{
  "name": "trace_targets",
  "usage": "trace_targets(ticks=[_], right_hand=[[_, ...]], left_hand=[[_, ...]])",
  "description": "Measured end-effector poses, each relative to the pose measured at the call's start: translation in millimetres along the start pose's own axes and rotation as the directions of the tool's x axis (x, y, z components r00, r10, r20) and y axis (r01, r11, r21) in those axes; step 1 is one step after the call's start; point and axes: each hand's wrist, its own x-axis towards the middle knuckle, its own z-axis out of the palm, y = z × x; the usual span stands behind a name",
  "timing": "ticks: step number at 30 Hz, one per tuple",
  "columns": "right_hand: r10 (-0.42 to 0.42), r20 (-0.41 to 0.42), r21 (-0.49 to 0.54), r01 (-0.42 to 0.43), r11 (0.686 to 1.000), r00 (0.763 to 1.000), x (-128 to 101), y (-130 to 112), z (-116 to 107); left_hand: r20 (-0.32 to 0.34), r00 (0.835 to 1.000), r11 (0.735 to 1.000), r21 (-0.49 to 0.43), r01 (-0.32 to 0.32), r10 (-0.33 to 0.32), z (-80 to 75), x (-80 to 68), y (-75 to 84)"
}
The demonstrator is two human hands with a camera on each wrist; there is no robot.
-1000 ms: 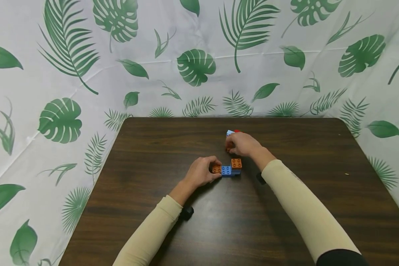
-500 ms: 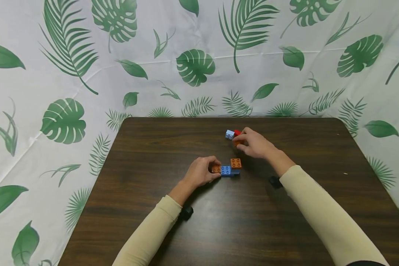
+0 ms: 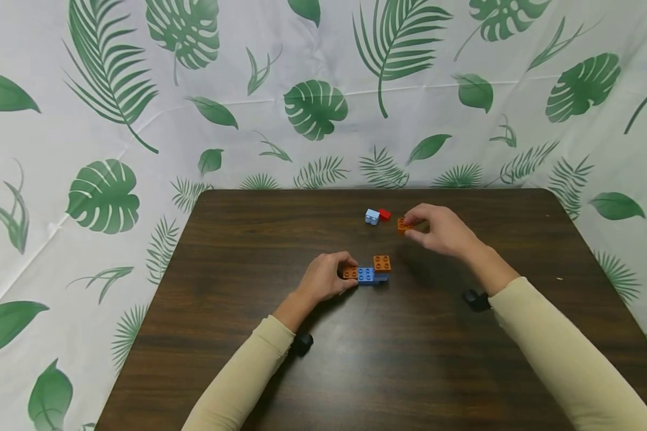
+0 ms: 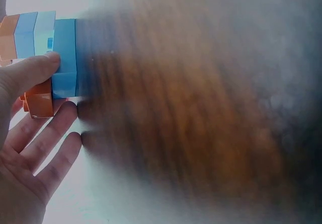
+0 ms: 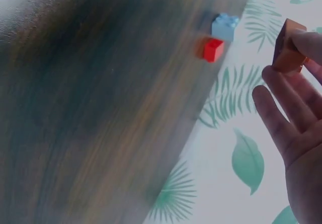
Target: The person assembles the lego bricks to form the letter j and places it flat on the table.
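Observation:
My left hand point(image 3: 326, 277) pinches the left end of a small toy-brick build low over the table. An orange brick point(image 3: 350, 272) sits at the held end, blue bricks point(image 3: 365, 275) run rightward, and another orange brick point(image 3: 381, 263) tops the right end. In the left wrist view the thumb presses against a blue brick point(image 4: 65, 78), with an orange brick point(image 4: 40, 100) beneath the thumb. Farther back and to the right, my right hand point(image 3: 439, 230) pinches a separate orange brick point(image 3: 402, 225) between thumb and fingers; the right wrist view shows this orange brick point(image 5: 288, 50) too.
A light blue brick point(image 3: 372, 217) and a red brick point(image 3: 385, 214) lie side by side near the back of the dark wooden table point(image 3: 269, 233). Behind the table hangs a white sheet point(image 3: 269, 137) printed with green leaves.
My right hand has moved right with the orange brick, away from the light blue and red bricks, which are now fully uncovered. The left hand and its build have stayed in place.

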Motion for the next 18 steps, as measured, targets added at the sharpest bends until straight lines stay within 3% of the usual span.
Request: trace_targets(ticks=[12,18], right_hand=[[-0.189,0.023,0.052,0.187,0.981,0.982,-17,-34,10],[-0.205,0.048,0.068,0.202,0.977,0.978,-20,-46,17]], left_hand=[[-0.008,1.0,1.0,0.004,0.0,0.0,-0.9,-0.3,-1.3],[-0.006,1.0,1.0,-0.004,-0.001,0.001,-0.1,0.8,-0.4]])
